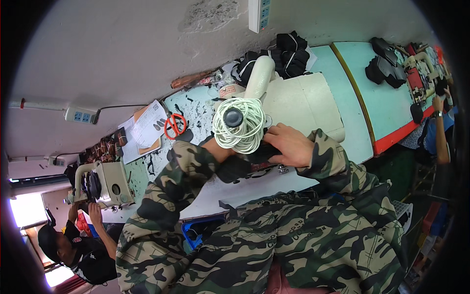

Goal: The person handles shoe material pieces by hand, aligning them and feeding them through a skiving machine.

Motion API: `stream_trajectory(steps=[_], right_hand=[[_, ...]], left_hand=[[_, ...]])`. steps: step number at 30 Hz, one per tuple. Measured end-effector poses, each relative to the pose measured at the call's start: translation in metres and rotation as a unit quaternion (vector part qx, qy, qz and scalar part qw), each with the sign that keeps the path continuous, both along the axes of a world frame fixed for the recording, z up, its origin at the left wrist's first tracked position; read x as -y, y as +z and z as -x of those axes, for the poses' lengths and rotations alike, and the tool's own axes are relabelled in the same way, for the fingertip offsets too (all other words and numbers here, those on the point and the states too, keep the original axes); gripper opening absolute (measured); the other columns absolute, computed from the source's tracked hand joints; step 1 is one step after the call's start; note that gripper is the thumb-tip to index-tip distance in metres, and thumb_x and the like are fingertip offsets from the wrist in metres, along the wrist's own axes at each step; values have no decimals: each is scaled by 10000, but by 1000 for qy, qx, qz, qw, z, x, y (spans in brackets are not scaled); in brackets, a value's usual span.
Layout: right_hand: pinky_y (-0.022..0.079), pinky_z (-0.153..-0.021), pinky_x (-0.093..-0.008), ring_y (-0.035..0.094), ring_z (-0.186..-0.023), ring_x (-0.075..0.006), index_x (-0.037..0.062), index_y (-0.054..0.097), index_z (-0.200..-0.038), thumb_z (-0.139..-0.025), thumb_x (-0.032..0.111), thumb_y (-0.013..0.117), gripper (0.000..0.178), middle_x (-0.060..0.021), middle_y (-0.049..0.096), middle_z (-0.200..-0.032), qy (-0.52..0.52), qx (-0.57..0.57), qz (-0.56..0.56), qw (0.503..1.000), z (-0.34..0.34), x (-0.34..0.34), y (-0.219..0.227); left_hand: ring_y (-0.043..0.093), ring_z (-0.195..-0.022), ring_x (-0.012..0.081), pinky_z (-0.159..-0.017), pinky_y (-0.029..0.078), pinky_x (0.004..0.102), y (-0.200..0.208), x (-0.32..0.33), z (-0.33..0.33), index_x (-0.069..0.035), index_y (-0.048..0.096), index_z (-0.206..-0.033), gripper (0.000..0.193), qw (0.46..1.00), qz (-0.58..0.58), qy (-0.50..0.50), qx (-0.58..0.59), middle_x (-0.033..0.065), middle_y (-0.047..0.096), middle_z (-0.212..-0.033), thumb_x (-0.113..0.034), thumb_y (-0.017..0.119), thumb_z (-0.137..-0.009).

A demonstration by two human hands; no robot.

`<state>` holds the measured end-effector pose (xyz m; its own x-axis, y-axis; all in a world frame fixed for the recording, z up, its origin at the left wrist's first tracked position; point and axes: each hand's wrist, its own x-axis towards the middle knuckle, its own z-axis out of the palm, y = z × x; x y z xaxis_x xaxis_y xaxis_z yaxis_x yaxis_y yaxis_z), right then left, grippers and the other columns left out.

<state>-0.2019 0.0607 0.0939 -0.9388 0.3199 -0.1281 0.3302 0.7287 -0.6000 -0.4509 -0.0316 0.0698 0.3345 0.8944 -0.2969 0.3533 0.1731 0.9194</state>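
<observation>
A coil of white cord sits around a black round knob on the head of a cream sewing machine. My left hand reaches in under the coil, which hides its fingers. Right of the coil, my right hand has its fingers bent and thumb beneath, closed on the edge of a black piece. More of this dark material hangs below the coil, near my left wrist. The coil covers the needle area.
Orange-handled scissors and papers lie left on the scrap-strewn table. Bundled black pieces are piled behind the machine. A blue bin is below the table edge. Co-workers sit at machines on the left and far right.
</observation>
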Motion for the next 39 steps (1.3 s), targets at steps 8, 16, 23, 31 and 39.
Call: stream_trajectory(steps=[8,16,23,31,39], right_hand=[[444,-804,-432,538,-924,-348,14,541,-1051,-671,219,731,471,-143,582,-898,-4,34,38,999,-3,-4,-1],[432,-839,-423,534,-933,-354,-7,561,-1026,-696,228,708,431,-159,579,-884,-58,65,40,995,-3,-5,1],[429,-852,-420,515,-989,-351,-16,549,-1049,-704,229,702,450,-172,554,-986,19,-24,61,998,2,-6,-3],[428,-851,-422,516,-982,-354,-18,537,-1063,-713,220,693,451,-175,555,-990,17,-7,83,996,2,-4,-4],[428,-843,-429,529,-947,-358,-16,538,-1045,-714,215,693,432,-173,576,-927,-17,23,64,997,-10,-12,-4]], left_hand=[[501,-1142,237,-987,380,357,14,-37,-22,-67,497,-1275,471,997,-80,9,-19,110,540,-1246,-101,639,-827],[491,-1154,248,-998,371,365,18,-1,0,-71,488,-1285,480,996,-70,-41,-46,115,523,-1265,-122,634,-830],[473,-1176,254,-1019,350,370,11,-19,-15,-75,472,-1299,517,995,-97,16,-22,119,505,-1284,-144,645,-817],[452,-1202,261,-1043,326,376,16,-35,-25,-81,453,-1316,560,993,-116,27,-18,123,483,-1307,-169,657,-802],[431,-1229,267,-1067,301,381,14,3,5,-86,435,-1332,603,997,-73,-8,-31,127,462,-1330,-194,670,-787]])
